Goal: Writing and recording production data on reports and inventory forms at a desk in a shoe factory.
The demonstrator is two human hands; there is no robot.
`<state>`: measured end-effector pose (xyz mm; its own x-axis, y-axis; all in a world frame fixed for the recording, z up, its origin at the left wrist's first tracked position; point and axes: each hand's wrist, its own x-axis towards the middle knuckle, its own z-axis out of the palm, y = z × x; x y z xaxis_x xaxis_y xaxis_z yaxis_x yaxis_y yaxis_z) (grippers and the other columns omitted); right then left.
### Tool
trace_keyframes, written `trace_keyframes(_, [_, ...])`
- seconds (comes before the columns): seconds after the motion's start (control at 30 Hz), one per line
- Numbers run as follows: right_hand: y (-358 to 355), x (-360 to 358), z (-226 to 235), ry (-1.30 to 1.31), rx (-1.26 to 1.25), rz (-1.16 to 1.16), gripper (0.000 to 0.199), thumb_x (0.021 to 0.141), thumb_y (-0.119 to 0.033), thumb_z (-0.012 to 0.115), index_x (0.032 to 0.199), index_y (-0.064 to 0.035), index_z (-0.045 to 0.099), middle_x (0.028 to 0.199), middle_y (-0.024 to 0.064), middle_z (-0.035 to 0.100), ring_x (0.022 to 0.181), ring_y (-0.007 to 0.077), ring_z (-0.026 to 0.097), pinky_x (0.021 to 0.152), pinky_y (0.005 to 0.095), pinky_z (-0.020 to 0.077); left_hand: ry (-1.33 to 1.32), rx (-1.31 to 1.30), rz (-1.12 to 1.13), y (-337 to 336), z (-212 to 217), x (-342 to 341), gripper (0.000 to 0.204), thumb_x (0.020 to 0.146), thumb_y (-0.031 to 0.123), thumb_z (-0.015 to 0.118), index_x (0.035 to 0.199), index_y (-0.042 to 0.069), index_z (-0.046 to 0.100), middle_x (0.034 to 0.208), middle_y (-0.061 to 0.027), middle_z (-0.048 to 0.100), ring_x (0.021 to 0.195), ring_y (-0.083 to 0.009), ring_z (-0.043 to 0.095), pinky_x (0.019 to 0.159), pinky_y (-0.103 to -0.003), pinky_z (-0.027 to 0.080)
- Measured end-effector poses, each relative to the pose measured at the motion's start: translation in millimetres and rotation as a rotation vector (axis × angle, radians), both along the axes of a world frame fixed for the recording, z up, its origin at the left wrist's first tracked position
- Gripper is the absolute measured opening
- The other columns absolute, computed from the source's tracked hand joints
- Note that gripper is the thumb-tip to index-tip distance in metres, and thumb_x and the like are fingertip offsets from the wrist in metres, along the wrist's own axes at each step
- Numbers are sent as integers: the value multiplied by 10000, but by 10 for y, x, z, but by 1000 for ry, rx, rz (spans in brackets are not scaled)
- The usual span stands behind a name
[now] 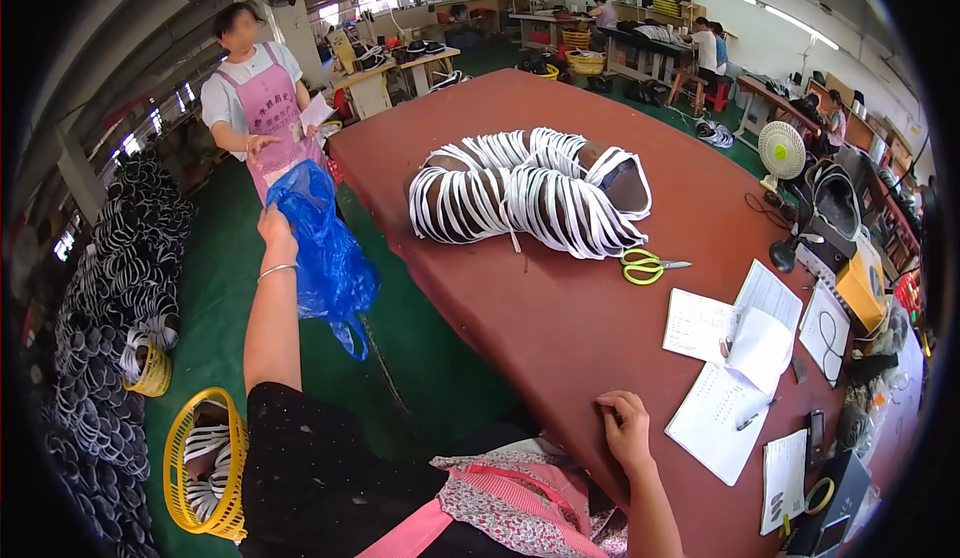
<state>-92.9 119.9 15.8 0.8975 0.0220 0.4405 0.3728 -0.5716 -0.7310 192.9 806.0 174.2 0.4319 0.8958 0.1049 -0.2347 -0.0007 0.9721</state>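
My left arm is stretched out over the green floor, and my left hand (275, 226) grips the top of a crumpled blue plastic bag (335, 263). The bag hangs down beside the table's left edge. Just beyond it stands a person in a pink apron (262, 108), one hand held out close above the bag and the other holding a pale paper. My right hand (627, 430) rests on the reddish-brown table (560, 328) near its front edge, fingers loosely bent and nothing in them. Open notebooks (715, 423) lie to its right.
Rows of dark, white-edged shoe pieces (520, 193) lie on the table, with green-handled scissors (645, 267) beside them. A yellow basket (240, 468) stands on the floor by my left side. Piled shoe pieces (110, 288) line the far left. A fan (782, 150) stands at right.
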Motion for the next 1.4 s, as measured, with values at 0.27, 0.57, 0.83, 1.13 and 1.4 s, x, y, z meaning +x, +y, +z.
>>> trace_keyframes(0.27, [-34,-41,19,-34,6,34,159,865,64,689,993,-14,741,1081,139,724,1013,342,673,893,418,546,9,-42,1,-287,138,289,425,1041,289,575,1336,-6,659,1117,-125,728,861,-215,715,645,-367,575])
trace_keyframes(0.57, [-32,-59,56,-5,-12,52,175,850,69,683,1003,4,739,1105,140,714,1050,352,661,939,425,532,-96,-146,-239,-349,65,254,370,1104,284,454,1408,116,582,1278,-132,728,1035,-282,746,796,-360,569])
trace_keyframes(0.83, [-27,-53,47,-32,-26,37,137,870,49,695,986,-7,741,1087,135,721,1004,349,663,888,423,543,44,130,-498,-1222,-66,-6,470,1083,189,516,1539,104,436,1313,-143,721,1062,-218,738,807,-301,545])
trace_keyframes(1.13, [-23,-53,57,-30,-31,28,139,862,46,711,984,-12,746,1084,132,725,996,344,665,884,418,543,264,636,-835,-2189,-83,184,963,968,82,723,1704,143,105,821,-117,759,690,-165,728,618,-273,542])
trace_keyframes(1.4, [-25,-64,64,-31,-31,29,140,861,47,713,981,-15,747,1075,127,722,981,342,663,874,418,542,207,841,-630,-2507,584,802,1013,742,55,735,1650,18,287,666,-69,721,589,-130,674,647,-280,545])
